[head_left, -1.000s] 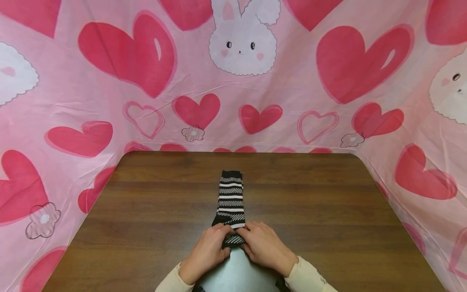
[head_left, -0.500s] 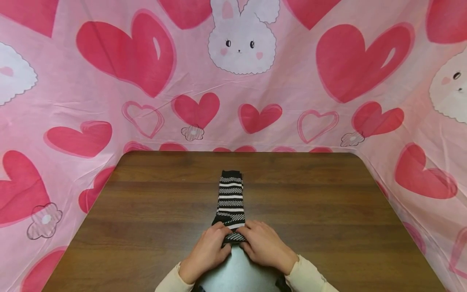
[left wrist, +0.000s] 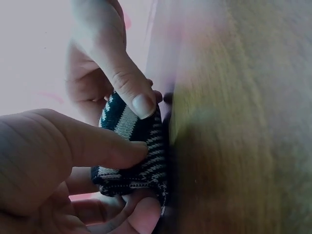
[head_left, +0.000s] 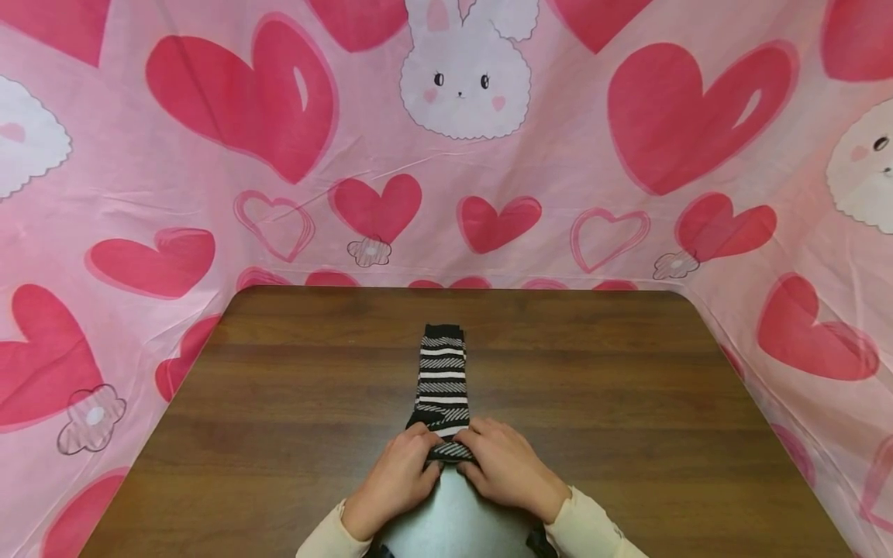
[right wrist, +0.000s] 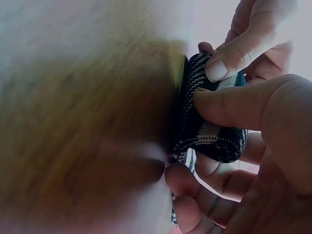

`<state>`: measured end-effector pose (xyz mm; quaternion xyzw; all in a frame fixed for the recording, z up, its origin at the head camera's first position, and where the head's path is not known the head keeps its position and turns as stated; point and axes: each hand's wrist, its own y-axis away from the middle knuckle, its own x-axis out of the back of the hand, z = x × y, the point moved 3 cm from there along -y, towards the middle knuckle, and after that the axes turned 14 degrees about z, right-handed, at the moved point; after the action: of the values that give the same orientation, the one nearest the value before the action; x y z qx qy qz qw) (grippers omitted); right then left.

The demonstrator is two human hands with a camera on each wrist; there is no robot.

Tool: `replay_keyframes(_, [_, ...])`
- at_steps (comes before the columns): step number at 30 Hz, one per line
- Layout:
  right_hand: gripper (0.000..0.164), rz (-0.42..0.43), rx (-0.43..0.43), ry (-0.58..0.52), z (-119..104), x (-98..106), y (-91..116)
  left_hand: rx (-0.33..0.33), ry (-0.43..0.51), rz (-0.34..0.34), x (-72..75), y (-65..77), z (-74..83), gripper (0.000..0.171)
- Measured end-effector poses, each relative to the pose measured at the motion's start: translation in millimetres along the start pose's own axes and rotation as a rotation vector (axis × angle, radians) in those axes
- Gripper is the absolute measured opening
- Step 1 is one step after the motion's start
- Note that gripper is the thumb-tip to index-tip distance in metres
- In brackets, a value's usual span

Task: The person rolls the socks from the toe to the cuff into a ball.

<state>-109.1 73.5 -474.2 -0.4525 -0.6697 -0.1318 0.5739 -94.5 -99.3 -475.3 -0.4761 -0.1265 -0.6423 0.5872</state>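
- A stripy sock lay flat on the brown wood surface, about halfway between the left edge and the right edge
- It had black, white and slanty-line stripes, and I could not tell if it was one sock or two lying together
- Its plain black top pointed at the far edge of the surface, near that edge but not touching it
- Its other end, the toe end, was on the side toward the person, and it was bent over into a fat little bundle
- The left hand was at the side of the toe end nearer the surface's left edge, and its grip was clamped on the bundle
- The left thumb pressed on top of the bundle, with fingers tucked under it
- The right hand was at the other side, nearer the right edge, and its grip was clamped on the same bundle
- The right thumb pressed on top too, just beside the left one
- Both arms had cream sleeves and came in from the person's side of the surface
- Past the far edge and both side edges hung a pink cloth with red hearts and a white bunny face
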Motion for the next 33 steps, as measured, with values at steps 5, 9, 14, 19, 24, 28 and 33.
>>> replay_keyframes(5, [0.025, 0.006, -0.003, 0.004, -0.4, 0.4, -0.2, 0.014, 0.018, -0.019, 1.2, -0.4, -0.6, 0.010])
replay_keyframes(9, [0.024, 0.006, -0.011, 0.008, -0.2, -0.5, -1.2, 0.011, 0.021, -0.021, 1.7, -0.7, -2.0, 0.009])
replay_keyframes(14, [0.020, 0.013, 0.000, 0.025, -0.8, -0.6, -2.2, -0.002, 0.028, -0.007, 1.8, -0.4, -3.6, 0.009])
replay_keyframes(19, [0.016, 0.002, 0.002, 0.034, -1.1, -0.1, -4.1, 0.014, 0.048, -0.018, 2.3, -1.0, -4.6, 0.008])
replay_keyframes(24, [0.013, -0.001, 0.011, 0.038, -1.7, -0.2, -4.6, 0.030, 0.052, -0.034, 3.1, -1.6, -3.9, 0.007])
replay_keyframes(28, [0.014, -0.008, 0.021, 0.047, -2.1, -0.6, -4.6, 0.034, 0.052, -0.040, 3.3, -1.5, -3.4, 0.008])
replay_keyframes(33, [0.016, -0.020, 0.031, 0.058, -2.5, -0.2, -4.5, 0.040, 0.057, -0.053, 3.1, -1.0, -3.2, 0.009])
